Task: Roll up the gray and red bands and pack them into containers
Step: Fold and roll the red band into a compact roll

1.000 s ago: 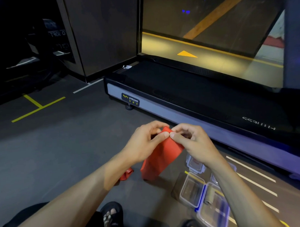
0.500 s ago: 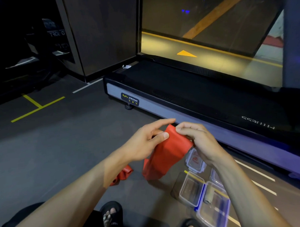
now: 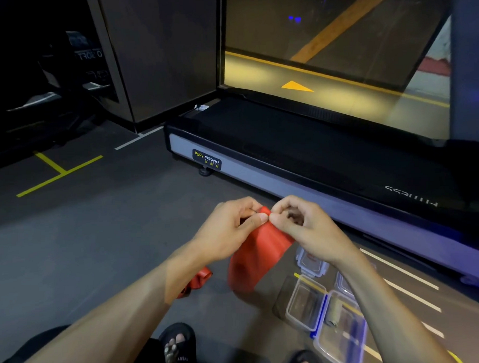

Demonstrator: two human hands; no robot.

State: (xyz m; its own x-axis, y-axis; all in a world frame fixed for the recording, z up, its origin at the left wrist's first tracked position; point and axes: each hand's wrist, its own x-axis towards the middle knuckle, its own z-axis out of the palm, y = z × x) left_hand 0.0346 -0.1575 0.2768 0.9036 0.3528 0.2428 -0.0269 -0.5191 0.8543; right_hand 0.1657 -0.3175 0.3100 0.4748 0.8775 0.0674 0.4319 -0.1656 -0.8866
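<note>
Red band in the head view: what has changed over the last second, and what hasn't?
Half a second ago the left hand had its forefinger stretched out; now it has curled back, and both hands pinch the top edge of the red band together again, right hand close beside. The containers and the second red piece on the floor stayed put.

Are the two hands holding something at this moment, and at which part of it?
Yes. The left hand and right hand both pinch the red band at its top edge; the rest hangs down.
</note>
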